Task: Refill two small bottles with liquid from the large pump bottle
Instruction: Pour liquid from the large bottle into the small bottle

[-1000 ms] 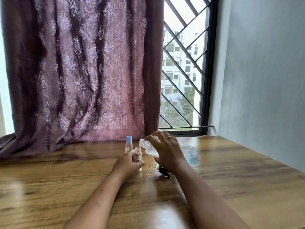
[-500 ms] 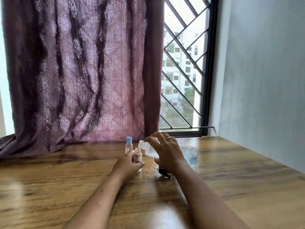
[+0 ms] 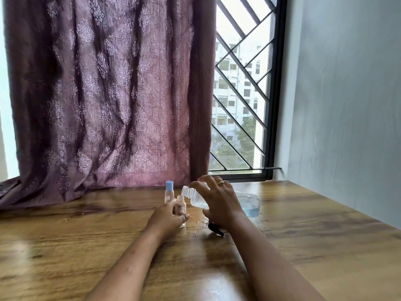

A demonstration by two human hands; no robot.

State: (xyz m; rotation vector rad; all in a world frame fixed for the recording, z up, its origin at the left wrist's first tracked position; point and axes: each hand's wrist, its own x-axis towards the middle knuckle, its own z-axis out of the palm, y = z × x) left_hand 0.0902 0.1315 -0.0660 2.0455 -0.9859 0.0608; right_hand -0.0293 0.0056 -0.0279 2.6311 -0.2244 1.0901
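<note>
My right hand (image 3: 219, 203) grips the large clear bottle (image 3: 249, 205), tipped on its side with bluish liquid in its base. Its open threaded neck (image 3: 187, 190) sits just above and right of a small open bottle (image 3: 181, 206). My left hand (image 3: 167, 218) holds that small clear bottle upright on the wooden table (image 3: 325, 235). Just behind it stands a second small bottle with a blue cap (image 3: 169, 191). A black pump head (image 3: 214, 228) lies on the table below my right wrist, partly hidden.
A purple patterned curtain (image 3: 108, 94) hangs along the table's far edge. A window with black grille bars (image 3: 240, 94) is behind the bottles. A grey wall (image 3: 347, 105) borders the table on the right.
The large bottle's neck has dipped slightly toward the small open bottle. Both hands stay almost where they were.
</note>
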